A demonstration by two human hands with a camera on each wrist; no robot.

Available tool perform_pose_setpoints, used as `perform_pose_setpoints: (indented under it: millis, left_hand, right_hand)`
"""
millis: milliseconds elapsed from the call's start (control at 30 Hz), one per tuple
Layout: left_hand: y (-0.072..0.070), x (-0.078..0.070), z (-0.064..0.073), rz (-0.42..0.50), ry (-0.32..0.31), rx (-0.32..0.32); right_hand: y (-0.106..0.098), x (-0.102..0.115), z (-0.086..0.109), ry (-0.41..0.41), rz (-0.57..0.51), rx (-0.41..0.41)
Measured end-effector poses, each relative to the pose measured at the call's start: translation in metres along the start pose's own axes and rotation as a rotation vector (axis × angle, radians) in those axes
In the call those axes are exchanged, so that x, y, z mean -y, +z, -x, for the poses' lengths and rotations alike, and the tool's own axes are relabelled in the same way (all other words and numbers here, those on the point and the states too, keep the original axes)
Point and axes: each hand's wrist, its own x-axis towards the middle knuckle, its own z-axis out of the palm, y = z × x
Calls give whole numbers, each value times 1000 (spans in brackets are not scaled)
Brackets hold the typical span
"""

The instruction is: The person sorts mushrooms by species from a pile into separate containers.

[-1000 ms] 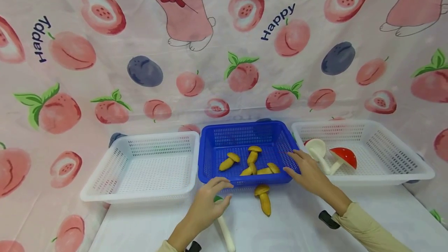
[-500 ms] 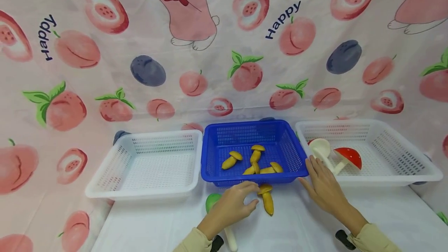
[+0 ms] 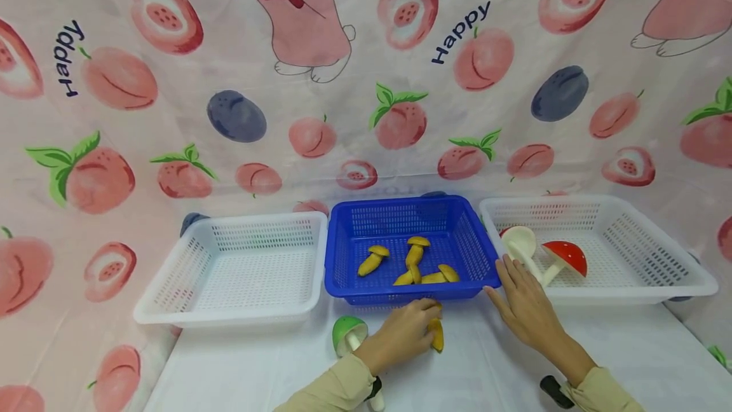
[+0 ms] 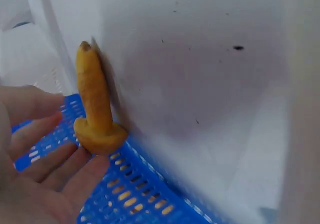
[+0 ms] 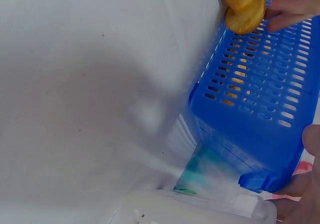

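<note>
My left hand (image 3: pixel 403 336) reaches over a yellow toy mushroom (image 3: pixel 437 337) on the table, in front of the blue basket (image 3: pixel 366 292). In the left wrist view its fingertips meet the cap of the mushroom (image 4: pixel 95 96), and the thumb stands apart from it. My right hand (image 3: pixel 527 310) rests with straight fingers at the front right corner of the blue basket; the right wrist view shows thumb and fingers on either side of that corner. Several more yellow mushrooms (image 3: pixel 373 260) lie in this basket. A green-capped mushroom (image 3: pixel 346 334) lies under my left forearm, its stem partly hidden.
A white basket (image 3: pixel 229 320) with nothing in it stands left of the blue one. The white basket (image 3: pixel 629 291) on the right holds red-capped mushrooms (image 3: pixel 567 257). Behind the baskets hangs a fruit-print cloth (image 3: pixel 354 113).
My left hand has moved right, from above the green mushroom onto the yellow one. The right hand has shifted from above the blue basket's right side down to its front corner.
</note>
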Motion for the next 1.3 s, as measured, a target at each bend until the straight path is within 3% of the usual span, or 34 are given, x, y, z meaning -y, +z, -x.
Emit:
perform_pose_setpoints:
  millis: [333, 567, 800, 1033, 1300]
  left_hand:
    - [3, -4, -9, -134, -114, 60]
    - [5, -3, -11, -89, -96, 90]
    - [6, -4, -11, -129, -61, 127]
    - [1, 4, -7, 27, -86, 170]
    - [-6, 6, 6, 166, -133, 145]
  right_hand:
    - [3, -2, 1, 0, 8, -24]
    - [1, -1, 1, 5, 16, -38]
    - [5, -2, 2, 1, 11, -45]
    - [7, 0, 2, -2, 9, -48]
    - [6, 0, 3, 2, 22, -62]
